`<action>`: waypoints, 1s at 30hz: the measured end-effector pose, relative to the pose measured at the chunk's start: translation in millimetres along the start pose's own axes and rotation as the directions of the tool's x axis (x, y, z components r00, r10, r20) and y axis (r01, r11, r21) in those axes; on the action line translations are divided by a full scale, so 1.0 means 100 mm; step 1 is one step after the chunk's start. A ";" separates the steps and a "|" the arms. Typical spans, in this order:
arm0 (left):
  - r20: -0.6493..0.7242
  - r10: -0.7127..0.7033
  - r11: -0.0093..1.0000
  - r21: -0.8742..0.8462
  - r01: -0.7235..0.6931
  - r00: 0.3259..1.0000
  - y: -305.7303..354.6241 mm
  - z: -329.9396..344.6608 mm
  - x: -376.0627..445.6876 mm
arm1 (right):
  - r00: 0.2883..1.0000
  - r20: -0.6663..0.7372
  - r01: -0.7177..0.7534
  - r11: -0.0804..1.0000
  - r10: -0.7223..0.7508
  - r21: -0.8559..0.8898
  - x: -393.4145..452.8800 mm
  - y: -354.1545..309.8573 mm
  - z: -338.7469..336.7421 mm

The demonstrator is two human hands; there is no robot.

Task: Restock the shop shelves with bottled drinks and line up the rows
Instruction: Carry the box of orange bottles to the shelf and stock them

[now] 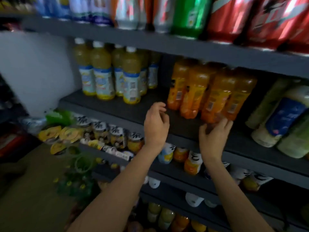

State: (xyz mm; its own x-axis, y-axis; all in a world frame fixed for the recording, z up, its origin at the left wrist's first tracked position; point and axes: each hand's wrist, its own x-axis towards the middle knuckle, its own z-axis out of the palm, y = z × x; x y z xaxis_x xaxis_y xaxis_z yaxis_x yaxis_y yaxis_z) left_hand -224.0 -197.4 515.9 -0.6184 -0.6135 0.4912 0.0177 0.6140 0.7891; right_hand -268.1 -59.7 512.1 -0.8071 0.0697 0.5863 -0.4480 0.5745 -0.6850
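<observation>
Several orange juice bottles stand in a group on the dark grey middle shelf. My right hand cups the base of the front right orange bottle, fingers wrapped around its bottom. My left hand hovers just left of the group, fingers curled and apart, holding nothing. To the left on the same shelf stands a cluster of yellow juice bottles with white caps and pale blue labels.
Large soda bottles fill the shelf above. Pale green bottles with blue labels stand at the right. Jars and small orange bottles crowd the lower shelves. A green shrink-wrapped pack sits on the floor at the left.
</observation>
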 end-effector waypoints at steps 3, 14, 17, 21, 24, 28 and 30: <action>-0.098 -0.122 0.992 -0.024 0.121 0.988 -0.48 -0.63 -0.39 | 0.964 0.129 0.218 0.970 -0.231 0.111 -0.64 -0.29 0.13; -0.141 -0.925 0.253 0.464 0.849 0.353 -2.92 -3.27 -3.21 | 0.128 0.986 0.501 0.865 -0.110 0.032 -3.49 -0.43 1.44; 0.036 -0.951 0.261 0.624 0.736 0.308 -3.18 -3.49 -3.66 | -0.078 0.996 0.467 0.884 0.052 -0.010 -4.34 -0.29 1.69; 0.068 -0.951 0.271 0.658 0.702 0.303 -3.74 -3.44 -4.12 | -0.247 0.950 0.432 0.899 0.192 -0.069 -5.39 0.14 2.10; -0.028 -0.929 0.304 0.512 0.804 0.368 -4.34 -3.31 -4.38 | -0.274 0.936 0.328 0.936 0.222 -0.126 -6.08 0.57 2.49; -0.046 -0.879 0.427 0.368 0.826 0.475 -5.13 -3.13 -4.78 | -0.228 0.950 0.227 0.961 0.213 -0.161 -6.83 1.06 3.02; -0.041 -0.865 0.465 0.313 0.828 0.500 -5.51 -3.04 -5.02 | -0.268 0.949 0.261 0.961 0.165 -0.093 -7.24 1.26 3.33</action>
State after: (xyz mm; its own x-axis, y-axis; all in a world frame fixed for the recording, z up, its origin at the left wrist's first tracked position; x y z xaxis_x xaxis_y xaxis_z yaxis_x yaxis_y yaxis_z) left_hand 315.3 -378.4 -53.2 -0.2928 -0.8583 -0.4215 -0.7502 -0.0672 0.6578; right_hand 131.7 -309.2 -142.6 -0.2222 -0.6982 -0.6805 -0.6054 0.6459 -0.4651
